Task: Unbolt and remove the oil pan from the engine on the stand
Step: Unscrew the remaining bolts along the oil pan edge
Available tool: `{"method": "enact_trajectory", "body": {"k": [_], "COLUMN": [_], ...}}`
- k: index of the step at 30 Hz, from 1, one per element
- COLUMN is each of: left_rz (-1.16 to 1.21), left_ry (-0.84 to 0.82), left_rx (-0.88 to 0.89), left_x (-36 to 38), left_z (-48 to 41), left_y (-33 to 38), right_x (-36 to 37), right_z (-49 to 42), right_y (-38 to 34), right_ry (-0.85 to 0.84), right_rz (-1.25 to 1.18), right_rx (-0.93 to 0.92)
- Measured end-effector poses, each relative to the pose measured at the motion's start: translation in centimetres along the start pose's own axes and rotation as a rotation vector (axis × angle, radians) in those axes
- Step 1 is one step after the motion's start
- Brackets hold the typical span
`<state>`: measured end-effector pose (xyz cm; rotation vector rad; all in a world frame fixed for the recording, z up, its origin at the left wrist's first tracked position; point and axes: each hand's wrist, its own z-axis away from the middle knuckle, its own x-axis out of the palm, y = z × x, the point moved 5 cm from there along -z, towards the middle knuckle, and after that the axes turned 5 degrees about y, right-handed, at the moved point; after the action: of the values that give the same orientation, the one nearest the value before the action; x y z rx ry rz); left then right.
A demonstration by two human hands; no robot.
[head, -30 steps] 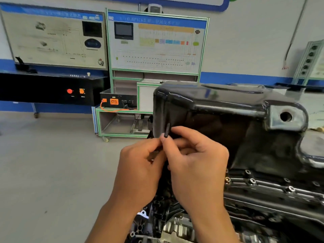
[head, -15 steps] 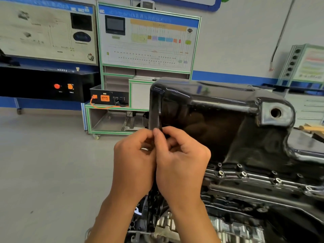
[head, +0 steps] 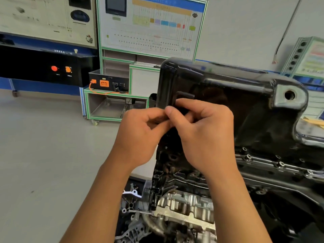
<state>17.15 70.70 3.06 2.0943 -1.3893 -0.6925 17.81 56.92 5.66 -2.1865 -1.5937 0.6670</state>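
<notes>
not far along imo: the oil pan (head: 228,95) still sits on top of the engine (head: 184,206), bolt heads (head: 248,156) showing along its near flange, while left hand (head: 140,137) and right hand (head: 205,135) both pinch some small dark piece (head: 181,112) at the pan's left end, too hidden to name

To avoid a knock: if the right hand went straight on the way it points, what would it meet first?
Probably the oil pan, just beyond the right hand; depth is unclear.

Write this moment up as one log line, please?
left hand: pinching small dark part | right hand: pinching same part | oil pan: on engine | flange bolts: some in place
</notes>
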Motion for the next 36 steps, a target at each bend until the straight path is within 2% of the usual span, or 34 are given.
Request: {"method": "enact_trajectory", "body": {"k": [8,12,15,17,19,24,26,29,34,36], "left_rz": [-0.002,0.092,0.041,-0.008,-0.009,-0.009,-0.005,0.016,0.079,0.051], "left_ry": [0.018,-0.083,-0.127,-0.095,-0.055,0.017,0.046,0.076,-0.138,-0.115], "left_rx": [-0.011,0.003,0.009,0.027,0.046,0.042,0.043,0.030,0.018,0.039], "left_x": [-0.2,-0.5,-0.3,-0.1,-0.1,-0.3,-0.3,-0.3,-0.1,-0.3], "left_z": [-0.6,-0.8,-0.8,-0.6,-0.6,-0.8,-0.9,-0.9,-0.9,-0.9], "left_y": [-0.1,0.5,0.4,0.3,0.5,0.4,0.4,0.1,0.1,0.2], "right_x": [0.4,0.4,0.4,0.5,0.4,0.7,1.0,1.2,1.2,1.2], "right_z": [-0.4,-0.3,-0.3,-0.2,-0.3,0.3,0.4,0.4,0.2,0.2], "right_y": [-0.2,0.0,0.0,0.0,-0.2,-0.4,-0.4,-0.3,-0.2,0.0], "right_ry": [0.026,-0.085,-0.173,-0.194,-0.128,0.167,0.194,0.132,-0.105,-0.164], "right_rz": [-0.053,-0.072,-0.068,-0.040,-0.043,-0.136,-0.143,-0.116,0.007,0.041], "right_rx": [-0.024,0.001,0.014,0.001,-0.030,-0.025,-0.029,-0.029,-0.035,-0.021]}}
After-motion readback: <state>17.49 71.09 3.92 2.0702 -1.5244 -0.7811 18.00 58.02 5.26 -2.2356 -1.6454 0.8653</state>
